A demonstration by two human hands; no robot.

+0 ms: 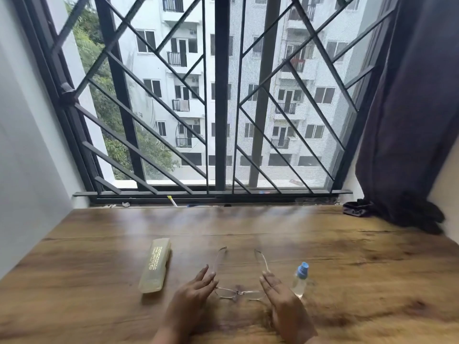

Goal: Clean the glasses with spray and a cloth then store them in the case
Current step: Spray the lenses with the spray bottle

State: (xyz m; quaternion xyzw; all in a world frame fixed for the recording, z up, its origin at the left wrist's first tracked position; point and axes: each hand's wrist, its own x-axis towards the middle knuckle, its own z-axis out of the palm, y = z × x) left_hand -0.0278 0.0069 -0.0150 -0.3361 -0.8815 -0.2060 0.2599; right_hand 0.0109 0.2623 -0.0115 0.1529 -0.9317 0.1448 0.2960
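Observation:
Thin metal-framed glasses lie on the wooden table with their arms unfolded and pointing toward the window. My left hand is at the frame's left end and my right hand at its right end, both with straight fingers; whether they touch the frame is unclear. A closed, pale yellow glasses case lies to the left of the glasses. A small clear spray bottle with a blue cap stands just right of my right hand. I see no light cleaning cloth.
A barred window closes off the far side of the table, with a pen on its sill. A dark curtain hangs at the right, and a dark bundle of fabric lies on the table's far right corner.

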